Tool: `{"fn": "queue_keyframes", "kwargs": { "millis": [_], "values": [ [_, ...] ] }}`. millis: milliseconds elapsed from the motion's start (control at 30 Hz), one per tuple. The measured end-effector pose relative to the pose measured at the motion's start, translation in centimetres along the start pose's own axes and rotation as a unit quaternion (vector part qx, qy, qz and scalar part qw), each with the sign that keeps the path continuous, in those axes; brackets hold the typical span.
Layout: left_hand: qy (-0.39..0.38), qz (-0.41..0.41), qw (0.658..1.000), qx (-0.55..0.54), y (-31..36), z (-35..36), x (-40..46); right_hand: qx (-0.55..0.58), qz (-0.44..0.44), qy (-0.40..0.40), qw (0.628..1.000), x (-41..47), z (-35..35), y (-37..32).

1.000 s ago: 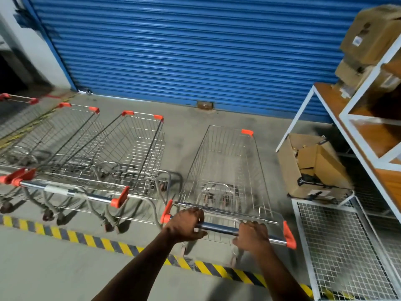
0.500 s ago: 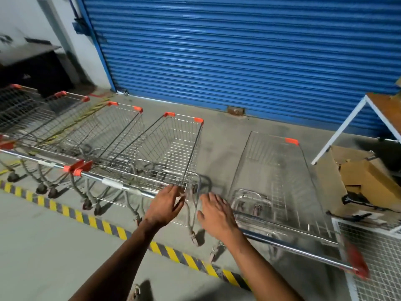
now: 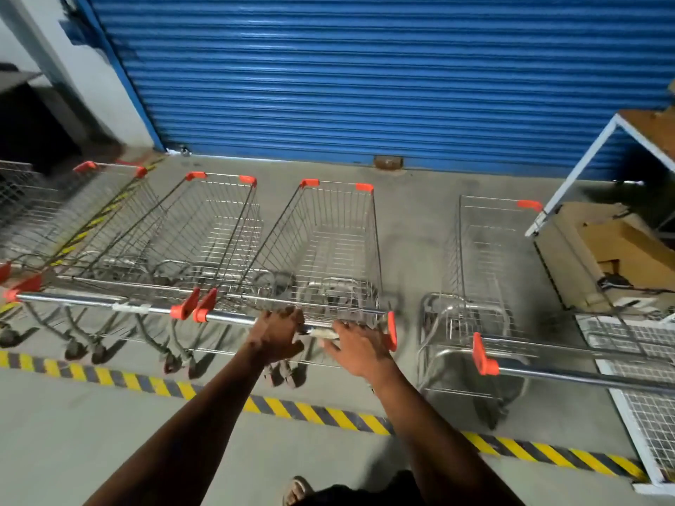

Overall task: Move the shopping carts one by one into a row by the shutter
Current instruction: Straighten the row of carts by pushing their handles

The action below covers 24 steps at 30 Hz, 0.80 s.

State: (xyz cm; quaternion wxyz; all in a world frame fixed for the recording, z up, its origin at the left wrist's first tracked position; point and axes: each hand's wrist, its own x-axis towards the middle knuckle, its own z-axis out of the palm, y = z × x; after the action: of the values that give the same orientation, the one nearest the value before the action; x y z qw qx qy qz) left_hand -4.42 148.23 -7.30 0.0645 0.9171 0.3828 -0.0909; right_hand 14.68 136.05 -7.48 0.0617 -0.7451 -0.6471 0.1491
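Left hand (image 3: 278, 332): on the handle bar (image 3: 292, 319) of the third cart (image 3: 328, 250), fingers curled over the bar, so that grip's grasping the bar, left of its middle.
Right hand (image 3: 359, 346): at the same bar, nearer its right orange end cap (image 3: 392, 330); fingers spread & fairly straight, grip looks released, resting at the bar, not wrapped.
Third cart: in the row, nose toward the blue shutter (image 3: 365, 74), handle end by the yellow-black floor stripe (image 3: 328, 418).
Carts to its left: second cart (image 3: 204, 235) just beside it, handle caps nearly touching; more carts (image 3: 54, 220) further left, blurry.
Right cart (image 3: 485, 257): stands apart from the third w/ a gap of bare floor between; its handle (image 3: 584, 374) angles off toward the right edge.
Floor, right side: white wire rack (image 3: 643, 396), open cardboard box (image 3: 613, 257) under a white-framed shelf (image 3: 584, 155).
Bottom edge: person's sandalled foot (image 3: 296, 489) on the concrete, behind the stripe.
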Motion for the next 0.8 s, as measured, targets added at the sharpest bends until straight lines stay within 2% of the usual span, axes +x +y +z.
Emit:
{"fn": "queue_keyframes", "kwargs": {
  "millis": [167, 233, 367, 467, 600, 700, 800],
  "values": [
    [-0.012, -0.015, 1.0, 0.013, -3.6, 0.4, 0.6, -0.039, 0.008, 0.036, 0.999, -0.3, 0.2, -0.2],
    [-0.01, -0.013, 0.999, 0.035, -3.0, 0.5, 0.7, -0.048, 0.019, 0.047, 0.998, -0.9, 0.4, -0.2],
    [-0.022, -0.006, 0.998, 0.055, -1.1, 1.8, 0.2, -0.065, 0.033, 0.119, 0.99, -2.7, 1.7, 1.3],
    [-0.036, 0.004, 0.998, 0.06, 0.7, 2.3, -0.1, -0.128, 0.036, 0.173, 0.976, -4.2, 2.2, 2.9],
    [-0.028, 0.019, 0.998, 0.06, 1.5, 2.9, -0.3, -0.148, 0.056, 0.188, 0.969, -5.7, 1.8, 3.2],
    [-0.032, 0.038, 0.996, 0.074, 1.5, 2.3, 0.0, -0.096, 0.045, 0.205, 0.973, -6.1, 2.4, 3.0],
    [-0.034, 0.037, 0.995, 0.083, 1.9, 2.3, 0.2, -0.08, 0.025, 0.27, 0.959, -6.5, 2.9, 3.3]
  ]
}}
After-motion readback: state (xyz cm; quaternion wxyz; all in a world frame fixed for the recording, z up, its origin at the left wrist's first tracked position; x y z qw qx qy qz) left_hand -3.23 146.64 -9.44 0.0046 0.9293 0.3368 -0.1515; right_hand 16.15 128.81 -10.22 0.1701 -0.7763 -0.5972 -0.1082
